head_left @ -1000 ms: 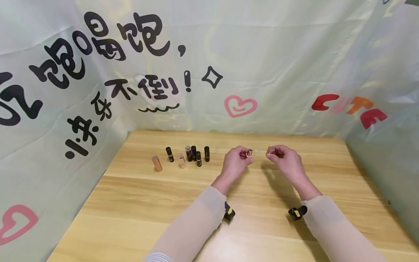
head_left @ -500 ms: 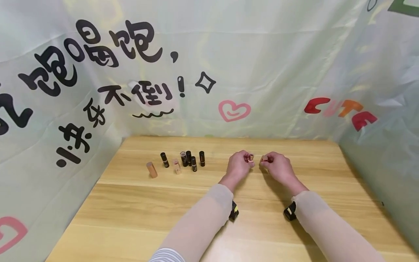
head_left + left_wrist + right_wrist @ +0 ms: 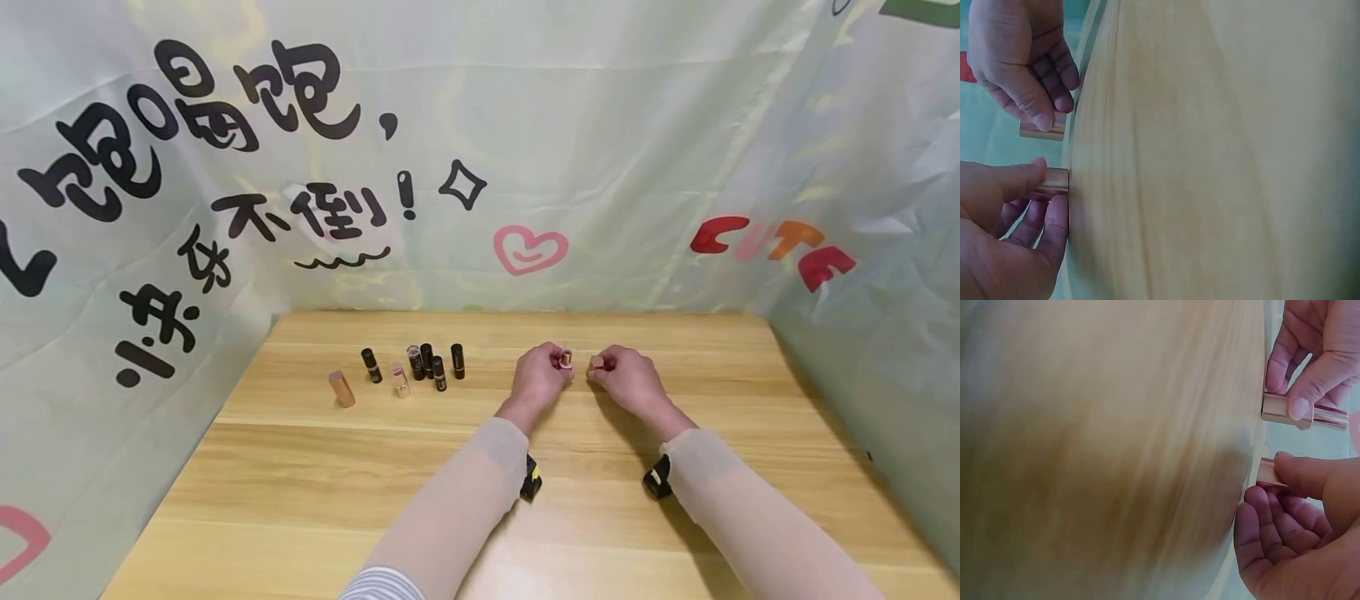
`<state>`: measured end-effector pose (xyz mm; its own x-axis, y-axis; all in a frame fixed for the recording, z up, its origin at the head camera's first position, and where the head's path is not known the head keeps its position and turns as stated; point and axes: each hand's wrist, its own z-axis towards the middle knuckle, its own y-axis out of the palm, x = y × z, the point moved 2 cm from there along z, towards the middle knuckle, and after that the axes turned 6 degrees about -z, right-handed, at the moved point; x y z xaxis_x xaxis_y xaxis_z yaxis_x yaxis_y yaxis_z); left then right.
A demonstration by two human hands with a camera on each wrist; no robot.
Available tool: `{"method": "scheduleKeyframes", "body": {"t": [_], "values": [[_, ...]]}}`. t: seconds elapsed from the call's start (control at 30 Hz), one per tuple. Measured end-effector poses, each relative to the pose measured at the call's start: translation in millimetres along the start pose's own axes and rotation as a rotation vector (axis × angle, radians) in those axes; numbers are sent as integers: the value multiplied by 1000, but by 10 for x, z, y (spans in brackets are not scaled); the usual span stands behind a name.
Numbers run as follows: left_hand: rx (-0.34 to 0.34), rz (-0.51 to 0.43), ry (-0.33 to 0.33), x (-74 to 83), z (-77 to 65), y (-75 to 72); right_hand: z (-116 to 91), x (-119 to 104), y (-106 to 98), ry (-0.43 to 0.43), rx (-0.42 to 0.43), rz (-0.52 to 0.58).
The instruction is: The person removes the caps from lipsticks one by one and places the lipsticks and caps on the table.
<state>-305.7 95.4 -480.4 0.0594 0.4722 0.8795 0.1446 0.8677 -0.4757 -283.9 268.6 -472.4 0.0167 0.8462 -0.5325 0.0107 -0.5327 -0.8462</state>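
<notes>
My left hand [image 3: 534, 382] pinches a rose-gold lipstick [image 3: 1330, 417] between thumb and fingers. It has no cap on, and its narrower inner tube stands up, as the right wrist view shows. In my right hand [image 3: 636, 385] is a rose-gold lipstick cap [image 3: 1035, 130], held by thumb and fingertips. The two hands face each other at the back of the table, with a small gap between lipstick and cap. The lipstick's base is at or very near the tabletop. Whether any colour stick shows inside the tube is too small to tell.
On the wooden table [image 3: 315, 483], left of my hands, stand a rose-gold lipstick [image 3: 342, 390], a clear-pink lipstick [image 3: 401, 382] and several black lipsticks [image 3: 458, 362]. A printed cloth [image 3: 600, 150] hangs behind the table and along both sides.
My right hand has brought the cap leftward and lower, nearer the lipstick in my left hand. Both hands keep their hold. The head view has shifted slightly.
</notes>
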Motion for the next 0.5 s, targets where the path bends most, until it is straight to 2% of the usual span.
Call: {"method": "scheduleKeyframes", "body": {"t": [0.5], "values": [[6, 170, 36, 14, 42, 11, 9, -14, 16, -5, -8, -11]]}}
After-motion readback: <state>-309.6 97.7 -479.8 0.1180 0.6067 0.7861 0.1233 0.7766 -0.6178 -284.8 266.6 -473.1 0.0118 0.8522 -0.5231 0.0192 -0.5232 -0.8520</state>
